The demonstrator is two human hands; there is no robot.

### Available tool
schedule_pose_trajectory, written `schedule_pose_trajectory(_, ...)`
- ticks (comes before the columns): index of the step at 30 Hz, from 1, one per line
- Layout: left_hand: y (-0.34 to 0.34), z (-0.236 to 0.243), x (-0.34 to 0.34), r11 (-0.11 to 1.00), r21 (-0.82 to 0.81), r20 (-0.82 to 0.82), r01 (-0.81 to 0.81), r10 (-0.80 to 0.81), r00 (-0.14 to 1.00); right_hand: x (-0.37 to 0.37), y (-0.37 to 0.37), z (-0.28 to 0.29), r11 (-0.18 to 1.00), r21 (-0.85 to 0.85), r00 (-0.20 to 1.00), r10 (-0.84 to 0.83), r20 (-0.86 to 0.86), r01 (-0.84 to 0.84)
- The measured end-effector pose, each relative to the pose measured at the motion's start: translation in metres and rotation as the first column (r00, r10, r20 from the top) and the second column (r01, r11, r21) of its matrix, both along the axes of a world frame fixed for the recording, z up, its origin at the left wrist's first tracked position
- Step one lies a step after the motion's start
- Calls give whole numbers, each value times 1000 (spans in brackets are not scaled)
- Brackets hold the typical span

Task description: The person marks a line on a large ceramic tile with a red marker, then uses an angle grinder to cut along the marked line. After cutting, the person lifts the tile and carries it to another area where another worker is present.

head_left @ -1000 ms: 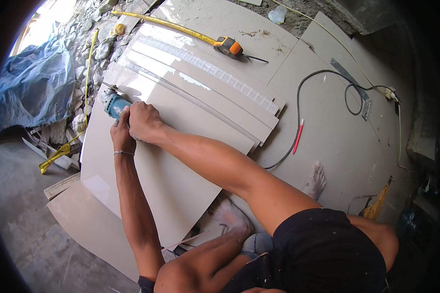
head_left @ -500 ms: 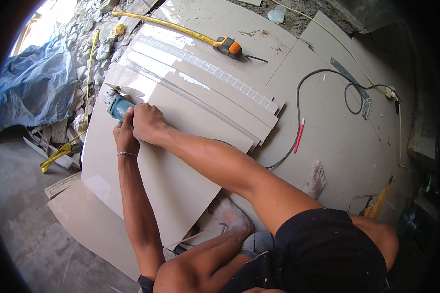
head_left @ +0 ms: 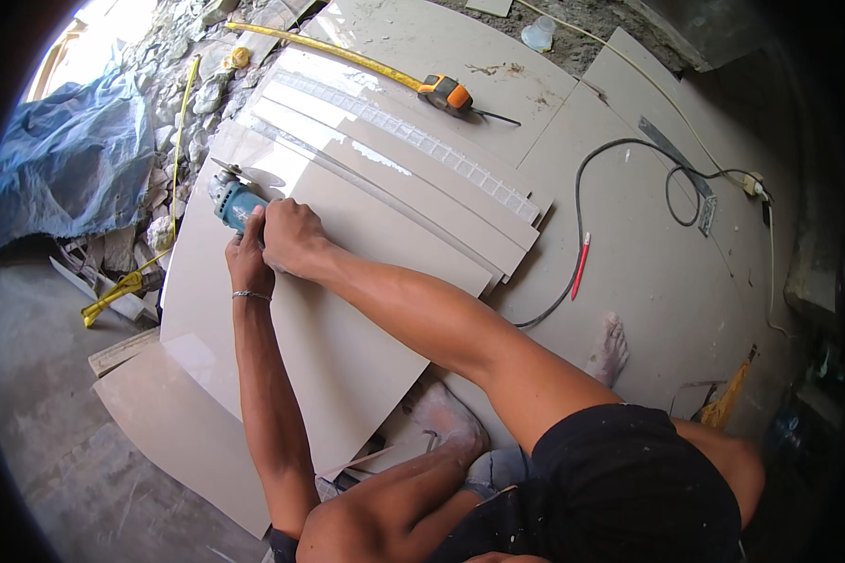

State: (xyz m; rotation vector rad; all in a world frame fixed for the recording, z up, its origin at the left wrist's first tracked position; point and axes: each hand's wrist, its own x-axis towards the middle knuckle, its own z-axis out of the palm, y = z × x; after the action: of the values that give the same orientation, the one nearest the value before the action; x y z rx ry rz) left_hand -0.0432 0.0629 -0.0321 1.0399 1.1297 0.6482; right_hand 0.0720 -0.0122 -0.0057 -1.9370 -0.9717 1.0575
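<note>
Nearest: two bare, dusty feet, left one (head_left: 449, 418) just off the near-right edge of a big beige tile slab (head_left: 347, 338), right one (head_left: 610, 349) on the tile sheets to the right. Slab is flat, smooth, glossy enough to reflect light.

Left hand (head_left: 251, 262), thin metal bracelet (head_left: 251, 296) on wrist: forearm runs nearly straight up the view, thumb laid along the angle grinder (head_left: 240, 205), other fingers mostly hidden, curled under. Right hand (head_left: 294, 236): forearm crosses diagonally over the slab, knuckles up, fingers wrapped round the grinder's rear.

Grinder: teal plastic body, grey metal head, thin disc (head_left: 258, 175). Sits above the slab by its far-left edge; disc contact, can't tell.

Along slab's far-right edge: straight narrow tile strips (head_left: 422, 202), one with a white grid pattern. Right of them, red pencil (head_left: 581, 267) beside black rubber cord (head_left: 582, 183).

Farther: orange-black tape measure (head_left: 446, 95), yellow blade out; crumpled blue tarp (head_left: 70, 159); jagged grey rubble (head_left: 214, 94).
</note>
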Motion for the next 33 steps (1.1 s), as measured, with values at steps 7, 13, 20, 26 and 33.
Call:
schedule_pose_trajectory(7,-4,0,-1,1000,-9,-33,-1,1,999,-3,-3,-6,999,30,1000,-24,-1,24)
schedule_pose_trajectory(13,-8,0,-1,1000,-19,-37,-4,3,999,-2,-8,-6,999,42,1000,-19,-20,19)
schedule_pose_trajectory(20,-15,0,-1,1000,-1,-7,17,-17,1000,0,-16,-2,999,36,1000,3,6,-4)
schedule_pose_trajectory(26,-19,-1,-2,1000,1,-2,21,-21,1000,0,-20,-3,1000,25,1000,11,23,-11)
schedule_pose_trajectory(33,-25,0,-1,1000,-6,-4,12,-12,1000,-2,-23,-4,1000,11,1000,0,13,0)
